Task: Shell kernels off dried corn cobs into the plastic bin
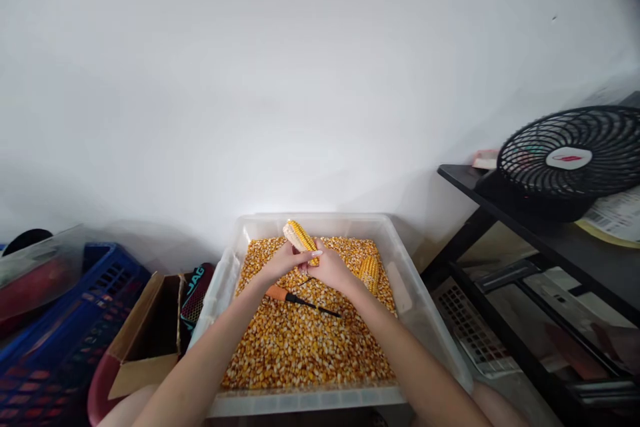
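Note:
Both my hands are closed around one corn cob (303,237), which tilts up and away above a bin of loose kernels. Part of the cob is stripped pale on its left side, while yellow rows still cover the rest. My left hand (287,260) grips it from the left, and my right hand (327,264) wraps its lower end. Below them, a screwdriver-like tool with an orange handle (277,292) and a dark shaft lies on the corn kernels (305,347). Another corn cob (369,273) rests on the kernels to the right of my right hand.
The clear plastic bin (430,320) stands against a white wall. On its left are an opened cardboard box (145,373) and a blue plastic basket (50,347). A black shelf (465,180) with a black fan (570,157) rises at the right.

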`<action>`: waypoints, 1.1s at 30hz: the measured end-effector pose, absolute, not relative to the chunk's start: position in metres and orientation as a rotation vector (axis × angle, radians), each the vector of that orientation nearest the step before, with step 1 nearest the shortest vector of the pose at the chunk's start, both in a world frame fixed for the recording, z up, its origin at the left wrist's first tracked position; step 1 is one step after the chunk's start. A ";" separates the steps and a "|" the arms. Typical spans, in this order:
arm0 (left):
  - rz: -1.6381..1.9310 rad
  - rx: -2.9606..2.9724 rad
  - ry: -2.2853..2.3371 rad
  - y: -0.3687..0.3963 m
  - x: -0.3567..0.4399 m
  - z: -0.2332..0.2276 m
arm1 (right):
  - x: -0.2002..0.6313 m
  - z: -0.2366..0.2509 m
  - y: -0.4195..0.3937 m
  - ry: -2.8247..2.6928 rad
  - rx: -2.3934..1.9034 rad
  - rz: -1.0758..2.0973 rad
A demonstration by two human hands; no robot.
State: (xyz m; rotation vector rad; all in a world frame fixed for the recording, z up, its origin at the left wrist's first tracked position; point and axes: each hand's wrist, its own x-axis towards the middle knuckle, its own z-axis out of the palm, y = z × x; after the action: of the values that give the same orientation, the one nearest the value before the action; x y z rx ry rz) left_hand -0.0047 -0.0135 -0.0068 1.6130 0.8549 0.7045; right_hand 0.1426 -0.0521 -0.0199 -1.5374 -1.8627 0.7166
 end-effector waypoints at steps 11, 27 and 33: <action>0.612 1.678 0.741 -0.011 -0.011 -0.001 | 0.151 -0.014 -0.051 -1.863 -1.366 0.951; 0.640 1.707 0.693 -0.012 -0.011 0.001 | 0.152 -0.023 -0.047 -1.757 -1.201 1.053; 0.576 1.738 0.801 -0.014 -0.006 -0.008 | 0.152 -0.018 -0.052 -1.747 -1.226 1.408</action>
State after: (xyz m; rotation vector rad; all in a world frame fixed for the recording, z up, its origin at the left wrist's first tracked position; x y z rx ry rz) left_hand -0.0063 -0.0141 -0.0078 1.7380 0.8014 0.5759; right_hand 0.1520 -0.0518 -0.0182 -1.2264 -1.7471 1.4077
